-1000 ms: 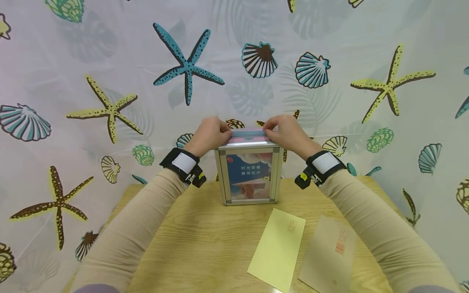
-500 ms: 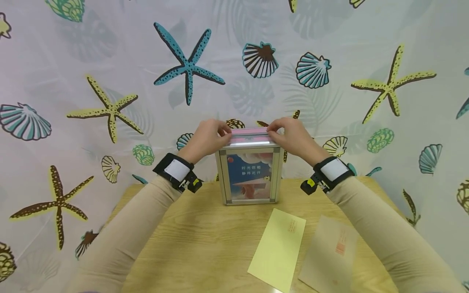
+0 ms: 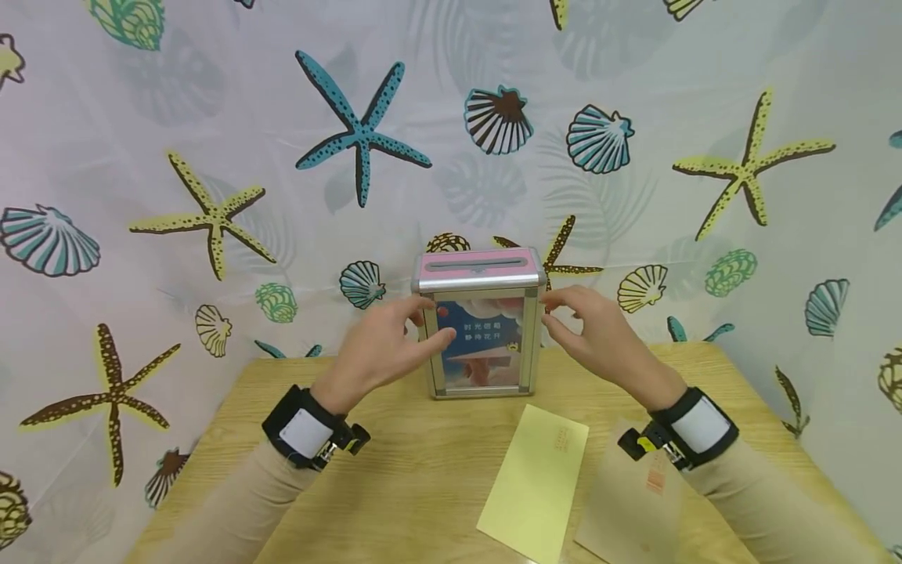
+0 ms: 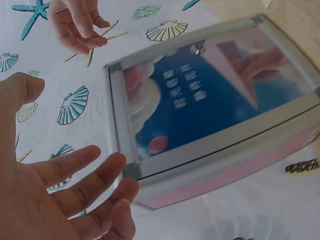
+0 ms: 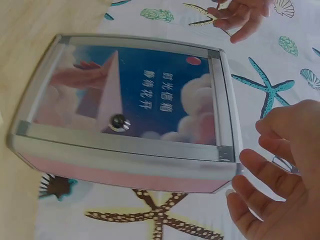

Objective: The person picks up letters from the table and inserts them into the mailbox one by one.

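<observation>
A silver-framed letter box with a blue picture front stands upright at the back of the table. Its pink top has a long narrow slot. At the box's left front edge is my left hand, holding nothing, thumb and fingers spread apart. My right hand is beside the right edge, its fingers loosely bent around nothing. Both wrist views show fingertips close to the box's upper corners. A small round lock shows on the front panel in the right wrist view.
On the wooden table, a yellow envelope lies in front of the box. To its right is a brown envelope, partly under the right wrist strap in this view. A patterned curtain hangs behind.
A light blue strip between my hands at the slot shrank and is gone from view. Both hands have left the box top and moved down and apart to its sides.
</observation>
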Available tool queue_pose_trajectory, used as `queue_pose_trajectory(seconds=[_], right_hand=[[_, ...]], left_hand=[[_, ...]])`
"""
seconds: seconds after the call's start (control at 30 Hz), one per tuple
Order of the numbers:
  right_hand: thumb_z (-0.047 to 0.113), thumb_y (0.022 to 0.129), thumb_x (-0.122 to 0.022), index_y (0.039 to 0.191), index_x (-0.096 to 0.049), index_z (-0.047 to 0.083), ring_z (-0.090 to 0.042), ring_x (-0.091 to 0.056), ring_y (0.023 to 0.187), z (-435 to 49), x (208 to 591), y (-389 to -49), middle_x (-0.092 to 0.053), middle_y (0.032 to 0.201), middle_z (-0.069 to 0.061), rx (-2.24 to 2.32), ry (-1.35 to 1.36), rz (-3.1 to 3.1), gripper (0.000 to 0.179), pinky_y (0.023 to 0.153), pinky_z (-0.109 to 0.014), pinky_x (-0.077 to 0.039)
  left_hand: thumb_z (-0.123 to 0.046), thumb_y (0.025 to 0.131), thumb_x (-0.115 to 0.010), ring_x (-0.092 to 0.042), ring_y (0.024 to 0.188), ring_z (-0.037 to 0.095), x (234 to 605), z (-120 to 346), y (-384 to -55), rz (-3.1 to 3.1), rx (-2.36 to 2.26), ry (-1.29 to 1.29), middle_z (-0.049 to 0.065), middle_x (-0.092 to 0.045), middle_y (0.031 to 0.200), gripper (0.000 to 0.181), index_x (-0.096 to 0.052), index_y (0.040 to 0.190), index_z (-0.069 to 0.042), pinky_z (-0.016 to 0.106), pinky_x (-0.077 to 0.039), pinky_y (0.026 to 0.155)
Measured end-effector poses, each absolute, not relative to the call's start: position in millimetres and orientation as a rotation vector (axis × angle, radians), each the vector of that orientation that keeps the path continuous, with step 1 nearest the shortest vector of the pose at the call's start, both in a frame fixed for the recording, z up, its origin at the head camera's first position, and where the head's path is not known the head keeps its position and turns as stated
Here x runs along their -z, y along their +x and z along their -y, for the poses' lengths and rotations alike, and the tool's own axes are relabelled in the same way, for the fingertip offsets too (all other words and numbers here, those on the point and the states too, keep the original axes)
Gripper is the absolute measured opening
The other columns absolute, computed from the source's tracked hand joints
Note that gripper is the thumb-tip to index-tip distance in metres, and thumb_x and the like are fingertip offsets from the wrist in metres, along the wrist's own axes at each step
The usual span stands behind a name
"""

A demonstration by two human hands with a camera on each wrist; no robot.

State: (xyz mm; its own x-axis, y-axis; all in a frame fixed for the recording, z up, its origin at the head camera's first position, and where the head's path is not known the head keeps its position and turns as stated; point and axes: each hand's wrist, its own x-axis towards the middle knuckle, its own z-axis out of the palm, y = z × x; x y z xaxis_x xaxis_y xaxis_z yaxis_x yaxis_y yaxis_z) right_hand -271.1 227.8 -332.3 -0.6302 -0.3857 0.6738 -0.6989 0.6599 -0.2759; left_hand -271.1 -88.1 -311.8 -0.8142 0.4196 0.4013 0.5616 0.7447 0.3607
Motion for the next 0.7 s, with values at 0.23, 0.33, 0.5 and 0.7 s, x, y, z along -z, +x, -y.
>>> queue_pose_trajectory(seconds=[0.23, 0.33, 0.5, 0.7], right_hand=[[0.018, 0.093, -0.066, 0.128, -0.057, 0.004, -0.030, -0.057, 0.111, -227, 378, -252, -0.063, 0.120, -0.016, -0.938, 0.664, 2.429, 0.039, 0.084, -0.054, -0.050], [0.022, 0.093, -0.066, 0.132, -0.053, 0.000, -0.034, -0.054, 0.117, -221, 397, -250, -0.060, 0.125, -0.020, -0.961, 0.606, 2.490, 0.046, 0.091, -0.057, -0.048], [0.029, 0.090, -0.069, 0.138, -0.047, -0.003, -0.039, -0.050, 0.123, -210, 421, -242, -0.056, 0.132, -0.024, -0.915, 0.529, 2.584, 0.062, 0.098, -0.058, -0.044], [0.042, 0.084, -0.073, 0.139, -0.044, -0.005, -0.043, -0.050, 0.121, -203, 441, -225, -0.054, 0.133, -0.027, -0.719, 0.465, 2.626, 0.078, 0.095, -0.061, -0.045]], left_hand=[[-0.079, 0.083, -0.047, -0.062, 0.097, 0.018, 357, 70, -251, 2.716, 0.669, -0.644, 0.005, -0.067, 0.117, 0.080, -0.060, 0.128, -0.014, 0.041, -0.055, 0.077], [-0.081, 0.083, -0.043, -0.062, 0.104, 0.025, 374, 57, -246, 2.706, 0.595, -0.631, 0.010, -0.066, 0.122, 0.084, -0.058, 0.131, -0.013, 0.045, -0.054, 0.083], [-0.084, 0.082, -0.038, -0.051, 0.121, 0.035, 400, 41, -235, 2.717, 0.463, -0.614, 0.013, -0.057, 0.133, 0.091, -0.051, 0.139, -0.014, 0.059, -0.044, 0.096], [-0.087, 0.079, -0.037, -0.045, 0.126, 0.037, 426, 32, -221, 2.739, 0.403, -0.649, 0.014, -0.053, 0.137, 0.096, -0.046, 0.142, -0.015, 0.063, -0.043, 0.093]])
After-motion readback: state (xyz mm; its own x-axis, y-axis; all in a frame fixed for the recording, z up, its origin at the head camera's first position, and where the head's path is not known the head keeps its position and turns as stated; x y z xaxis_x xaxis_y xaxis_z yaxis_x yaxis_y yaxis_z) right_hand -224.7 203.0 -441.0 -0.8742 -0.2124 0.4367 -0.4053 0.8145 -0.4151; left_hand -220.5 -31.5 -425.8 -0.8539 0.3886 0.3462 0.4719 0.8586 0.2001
